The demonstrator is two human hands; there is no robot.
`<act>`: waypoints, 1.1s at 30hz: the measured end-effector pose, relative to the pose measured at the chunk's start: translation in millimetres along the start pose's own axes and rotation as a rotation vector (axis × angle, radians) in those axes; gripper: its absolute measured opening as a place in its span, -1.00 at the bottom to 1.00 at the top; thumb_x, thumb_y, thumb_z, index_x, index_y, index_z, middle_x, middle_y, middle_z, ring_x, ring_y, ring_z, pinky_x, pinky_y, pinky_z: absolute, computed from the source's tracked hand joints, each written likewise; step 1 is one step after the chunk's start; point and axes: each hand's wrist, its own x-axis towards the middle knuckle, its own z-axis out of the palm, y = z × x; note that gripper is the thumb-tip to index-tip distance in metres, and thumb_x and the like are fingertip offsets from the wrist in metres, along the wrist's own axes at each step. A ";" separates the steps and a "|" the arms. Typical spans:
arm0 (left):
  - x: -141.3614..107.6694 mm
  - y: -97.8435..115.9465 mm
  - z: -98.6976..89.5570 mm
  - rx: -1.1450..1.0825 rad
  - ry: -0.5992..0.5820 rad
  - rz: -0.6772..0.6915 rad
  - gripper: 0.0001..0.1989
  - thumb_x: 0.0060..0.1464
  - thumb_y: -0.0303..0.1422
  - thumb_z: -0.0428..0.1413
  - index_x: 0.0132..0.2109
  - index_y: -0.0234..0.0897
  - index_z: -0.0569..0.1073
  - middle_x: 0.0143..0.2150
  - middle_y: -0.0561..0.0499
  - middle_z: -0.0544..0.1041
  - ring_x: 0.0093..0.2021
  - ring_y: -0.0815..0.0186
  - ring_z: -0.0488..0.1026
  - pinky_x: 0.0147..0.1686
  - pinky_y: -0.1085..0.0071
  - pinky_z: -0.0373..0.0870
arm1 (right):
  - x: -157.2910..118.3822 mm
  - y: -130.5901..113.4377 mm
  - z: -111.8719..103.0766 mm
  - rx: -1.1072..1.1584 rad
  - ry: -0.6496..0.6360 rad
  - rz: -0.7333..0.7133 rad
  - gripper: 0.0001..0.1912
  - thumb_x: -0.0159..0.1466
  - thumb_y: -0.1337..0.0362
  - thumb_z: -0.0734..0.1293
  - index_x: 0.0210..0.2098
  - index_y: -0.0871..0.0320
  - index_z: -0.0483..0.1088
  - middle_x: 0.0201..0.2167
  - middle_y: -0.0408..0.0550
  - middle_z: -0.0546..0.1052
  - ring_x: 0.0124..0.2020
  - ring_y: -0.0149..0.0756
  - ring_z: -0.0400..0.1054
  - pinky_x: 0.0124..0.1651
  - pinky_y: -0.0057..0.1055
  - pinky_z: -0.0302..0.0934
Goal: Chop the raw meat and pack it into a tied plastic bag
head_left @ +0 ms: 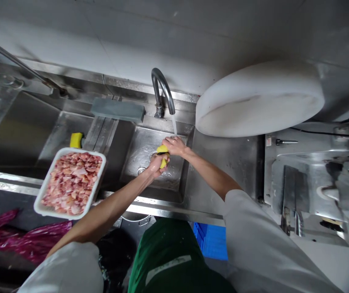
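Clamping the yellow sponge (163, 149) in left hand (156, 163) and right hand (176, 145), together, over the wet sink (134, 158). Farther left, in a white tub (46, 179), filled with raw meat pieces (73, 183).

commercial kitchen: steel sinks (154, 188), raw meat (72, 183).

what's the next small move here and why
I'd probably shift the yellow sponge slightly toward the water stream, to wet or rinse it. The tap is running, the left hand grips the sponge over the sink, and the right hand is at its upper end, close to the stream. What the dark thing against the sponge is, I can't tell.
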 end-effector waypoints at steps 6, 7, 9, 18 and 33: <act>-18.6 2.8 15.3 -0.289 -0.147 -0.167 -0.78 -0.27 -0.56 0.12 -0.38 -0.30 0.30 -0.53 0.13 0.33 -0.69 0.59 0.08 -0.80 0.66 -0.18 | 1.0 8.6 -4.3 0.022 0.187 -0.093 -0.58 0.54 0.17 0.12 -0.21 0.22 0.54 -0.27 0.07 0.59 -0.28 -0.23 0.40 -0.27 -0.34 0.10; -21.9 2.2 18.0 -0.350 -0.174 -0.178 -0.80 -0.24 -0.57 0.11 -0.38 -0.31 0.30 -0.53 0.13 0.31 -0.69 0.60 0.07 -0.80 0.67 -0.17 | 2.2 9.8 -4.8 0.028 0.216 -0.108 -0.56 0.55 0.16 0.11 -0.23 0.21 0.53 -0.29 0.06 0.58 -0.29 -0.24 0.38 -0.27 -0.34 0.09; -28.8 -0.4 23.3 -0.496 -0.251 -0.177 -0.85 -0.15 -0.57 0.08 -0.34 -0.33 0.34 -0.53 0.15 0.27 -0.71 0.62 0.04 -0.81 0.68 -0.19 | 5.1 11.8 -3.9 0.044 0.264 -0.136 -0.53 0.56 0.14 0.09 -0.26 0.21 0.52 -0.33 0.04 0.56 -0.30 -0.25 0.36 -0.27 -0.35 0.09; -45.7 -11.6 22.2 -0.221 -0.121 -0.297 -0.94 0.10 -0.51 0.07 -0.34 -0.32 0.35 -0.53 0.09 0.34 -0.69 0.55 0.17 -0.79 0.67 -0.11 | -42.7 -7.0 16.5 0.177 0.211 0.102 -0.72 0.46 0.18 0.22 -0.18 0.20 0.51 -0.25 0.09 0.56 -0.18 -0.15 0.38 -0.13 -0.29 0.17; -143.8 -130.6 -132.1 1.036 -0.332 -0.319 -0.31 -0.23 0.18 0.35 -0.05 -0.22 0.65 0.02 -0.20 0.63 -0.06 0.02 0.57 -0.13 0.26 0.51 | -211.1 -106.9 13.1 0.927 -0.308 0.052 -0.14 0.30 0.27 0.37 0.52 0.13 0.00 0.40 0.19 0.30 0.36 -0.06 0.25 0.34 -0.19 0.18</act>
